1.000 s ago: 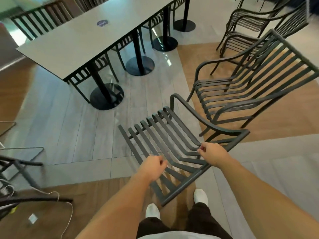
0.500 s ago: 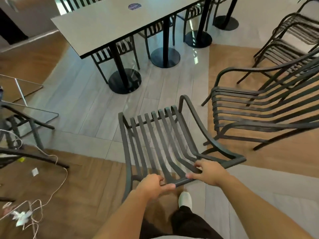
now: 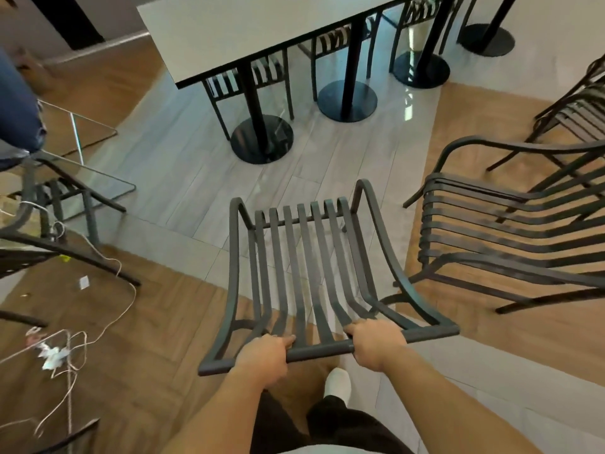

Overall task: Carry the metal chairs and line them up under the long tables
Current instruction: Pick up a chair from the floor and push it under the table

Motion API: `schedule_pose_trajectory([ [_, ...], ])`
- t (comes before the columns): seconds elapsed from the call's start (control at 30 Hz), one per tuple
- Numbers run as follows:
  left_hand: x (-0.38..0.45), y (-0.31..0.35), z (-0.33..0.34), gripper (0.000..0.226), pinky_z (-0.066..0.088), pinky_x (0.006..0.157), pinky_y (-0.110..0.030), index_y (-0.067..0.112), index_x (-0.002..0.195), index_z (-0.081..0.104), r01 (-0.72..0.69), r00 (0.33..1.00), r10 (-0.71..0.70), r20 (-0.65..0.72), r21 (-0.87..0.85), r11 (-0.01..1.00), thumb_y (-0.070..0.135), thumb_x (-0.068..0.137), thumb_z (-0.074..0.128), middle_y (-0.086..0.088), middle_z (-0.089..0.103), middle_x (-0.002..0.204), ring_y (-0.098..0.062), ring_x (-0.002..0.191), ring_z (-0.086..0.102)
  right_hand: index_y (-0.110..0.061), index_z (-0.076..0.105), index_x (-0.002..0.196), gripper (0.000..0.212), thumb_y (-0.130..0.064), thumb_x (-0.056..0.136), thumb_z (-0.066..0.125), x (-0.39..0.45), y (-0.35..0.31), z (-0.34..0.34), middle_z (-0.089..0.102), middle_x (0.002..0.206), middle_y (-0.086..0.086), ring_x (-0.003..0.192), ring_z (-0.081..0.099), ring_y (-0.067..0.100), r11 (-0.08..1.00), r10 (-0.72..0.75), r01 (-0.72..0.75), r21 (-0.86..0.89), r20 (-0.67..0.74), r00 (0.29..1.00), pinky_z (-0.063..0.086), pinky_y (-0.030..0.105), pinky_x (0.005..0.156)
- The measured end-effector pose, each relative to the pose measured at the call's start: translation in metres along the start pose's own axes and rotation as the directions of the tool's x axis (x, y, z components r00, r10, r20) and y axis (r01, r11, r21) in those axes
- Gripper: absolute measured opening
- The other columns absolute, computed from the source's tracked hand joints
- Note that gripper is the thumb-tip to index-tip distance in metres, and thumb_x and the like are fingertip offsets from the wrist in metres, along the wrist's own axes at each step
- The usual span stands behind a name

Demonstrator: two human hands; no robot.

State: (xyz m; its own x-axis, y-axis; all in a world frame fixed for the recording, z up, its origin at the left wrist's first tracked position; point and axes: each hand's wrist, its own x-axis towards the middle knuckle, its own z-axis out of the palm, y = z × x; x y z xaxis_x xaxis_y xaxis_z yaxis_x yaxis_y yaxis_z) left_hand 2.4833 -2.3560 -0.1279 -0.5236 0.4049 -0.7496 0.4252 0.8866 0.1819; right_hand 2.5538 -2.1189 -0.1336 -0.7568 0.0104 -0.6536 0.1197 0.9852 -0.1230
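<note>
Both hands, the left hand (image 3: 262, 358) and right hand (image 3: 373, 342), had a curled grip on the top rail of the metal chair (image 3: 307, 273) at six o'clock, well short of the desk (image 3: 235, 31) at twelve, so its legs risked clipping the stacked chairs (image 3: 510, 224) at three or snagging the loose cord (image 3: 108, 322) at nine.

You've swung the chair (image 3: 304, 276) round so its slats point at 12 o'clock, toward the table (image 3: 248, 31), now closer ahead.

Café: long table (image 3: 229, 34) (pedestal-legged), metal chairs (image 3: 510, 231).
</note>
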Motion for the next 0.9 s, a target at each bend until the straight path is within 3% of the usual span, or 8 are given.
schedule_pose_trajectory([
  [0.1,0.014,0.001,-0.017,0.065,0.056,0.100,-0.043,0.047,0.157,0.036,0.028,0.998,-0.028,-0.049,0.005,1.000,0.019,0.100,0.051,-0.004,0.061,0.141,-0.028,0.122,0.062,-0.032,0.062,0.127,0.031,-0.028,0.097,0.058,0.016,0.004,-0.017,0.069,0.109,-0.001,0.095,0.067,0.022,1.000,0.011,-0.010,0.013,-0.026,1.000,0.057,0.040,0.086],
  [0.27,0.042,-0.002,-0.054,0.063,0.056,0.100,-0.043,0.044,0.156,0.040,0.041,0.996,-0.041,-0.082,0.005,0.999,0.016,0.100,0.051,-0.003,0.064,0.132,-0.026,0.115,0.064,-0.031,0.064,0.122,0.027,-0.030,0.095,0.057,0.048,0.014,-0.049,0.069,0.106,-0.001,0.086,0.061,0.022,1.000,0.008,-0.008,0.010,-0.019,1.000,0.049,0.037,0.077],
  [0.43,0.065,-0.002,-0.077,0.060,0.057,0.100,-0.042,0.044,0.156,0.040,0.052,0.993,-0.052,-0.107,-0.003,0.999,0.018,0.103,0.052,0.000,0.066,0.128,-0.021,0.111,0.066,-0.033,0.062,0.131,0.035,-0.030,0.096,0.056,0.075,0.026,-0.072,0.071,0.113,0.001,0.098,0.067,0.026,1.000,-0.002,0.002,-0.008,-0.009,1.000,0.055,0.043,0.089],
  [0.9,0.156,-0.007,-0.180,0.056,0.056,0.096,-0.041,0.044,0.153,0.043,0.049,0.985,-0.061,-0.163,-0.078,0.996,0.019,0.103,0.050,0.000,0.066,0.122,-0.021,0.106,0.065,-0.042,0.059,0.134,0.042,-0.028,0.095,0.055,0.181,0.066,-0.172,0.070,0.111,-0.007,0.093,0.066,0.019,1.000,0.018,-0.018,0.005,0.000,1.000,0.057,0.041,0.089],
])
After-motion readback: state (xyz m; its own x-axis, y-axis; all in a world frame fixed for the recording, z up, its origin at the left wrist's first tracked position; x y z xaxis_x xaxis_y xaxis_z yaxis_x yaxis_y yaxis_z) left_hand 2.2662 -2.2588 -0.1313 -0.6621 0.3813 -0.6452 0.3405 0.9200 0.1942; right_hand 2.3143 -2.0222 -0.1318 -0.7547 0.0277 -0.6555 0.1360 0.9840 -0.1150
